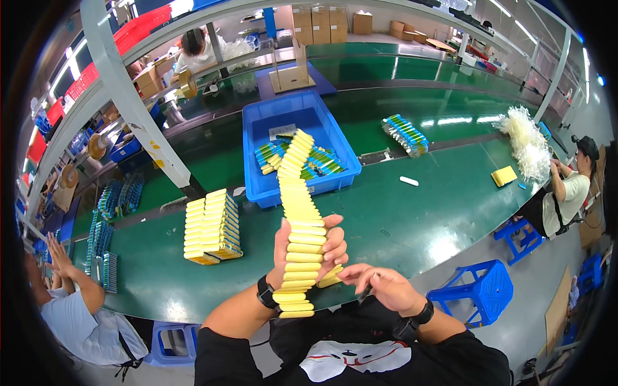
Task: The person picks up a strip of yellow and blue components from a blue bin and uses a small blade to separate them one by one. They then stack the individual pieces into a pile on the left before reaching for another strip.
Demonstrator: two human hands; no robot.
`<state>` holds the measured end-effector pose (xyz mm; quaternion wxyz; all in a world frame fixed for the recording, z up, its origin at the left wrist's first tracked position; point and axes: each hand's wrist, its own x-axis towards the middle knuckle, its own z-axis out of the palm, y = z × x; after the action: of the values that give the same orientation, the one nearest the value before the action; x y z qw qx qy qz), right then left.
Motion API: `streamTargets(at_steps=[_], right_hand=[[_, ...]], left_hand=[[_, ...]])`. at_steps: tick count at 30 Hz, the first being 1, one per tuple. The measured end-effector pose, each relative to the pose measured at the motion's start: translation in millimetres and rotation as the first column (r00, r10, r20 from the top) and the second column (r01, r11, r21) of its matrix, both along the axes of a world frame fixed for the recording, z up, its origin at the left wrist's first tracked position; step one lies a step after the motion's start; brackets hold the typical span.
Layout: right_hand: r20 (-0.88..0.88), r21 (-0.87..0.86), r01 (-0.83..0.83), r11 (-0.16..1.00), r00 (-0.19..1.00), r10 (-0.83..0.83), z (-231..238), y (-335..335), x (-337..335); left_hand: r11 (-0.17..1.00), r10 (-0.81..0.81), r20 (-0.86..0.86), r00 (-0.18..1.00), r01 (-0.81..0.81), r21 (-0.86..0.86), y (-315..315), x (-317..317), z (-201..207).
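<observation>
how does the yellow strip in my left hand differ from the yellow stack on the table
The yellow strip is one long, bending column; the yellow stack is a short, compact block with two columns showing.
The yellow strip lies in your left hand, its far end overlapping the blue tray in view; the yellow stack stands on the green table, untouched.
Both show rows of rounded yellow pieces.

On the desk [386, 219], a stack [212, 226] stands left of the held strip [304, 248], a bin [277, 116] of apparent batteries [325, 161] behind.
</observation>
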<state>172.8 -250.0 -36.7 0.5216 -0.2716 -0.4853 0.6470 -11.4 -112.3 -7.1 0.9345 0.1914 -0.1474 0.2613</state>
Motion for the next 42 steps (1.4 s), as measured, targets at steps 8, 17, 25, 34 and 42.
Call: streamTargets(at_steps=[8,17,25,34,42], right_hand=[[0.194,-0.016,-0.211,0.977,0.958,0.210,8,1,-19],[0.249,0.238,0.233,0.943,0.924,-0.291,4,9,-25],[0.433,0.058,-0.083,0.995,0.900,0.050,14,18,-16],[0.159,-0.247,-0.159,0.956,0.967,0.201,8,37,0],[0.269,-0.336,-0.135,0.932,0.935,0.232,6,53,12]], left_hand=[[0.953,0.194,-0.339,0.921,-0.096,0.286,4,-7,0],[0.919,0.365,-0.615,0.699,-0.376,0.119,14,-13,13],[0.844,0.529,-0.622,0.577,-0.437,0.312,22,-16,19],[0.636,0.766,-0.584,0.268,-0.445,0.631,63,-17,-35],[0.574,0.819,-0.495,0.291,-0.379,0.726,58,-25,-66]])
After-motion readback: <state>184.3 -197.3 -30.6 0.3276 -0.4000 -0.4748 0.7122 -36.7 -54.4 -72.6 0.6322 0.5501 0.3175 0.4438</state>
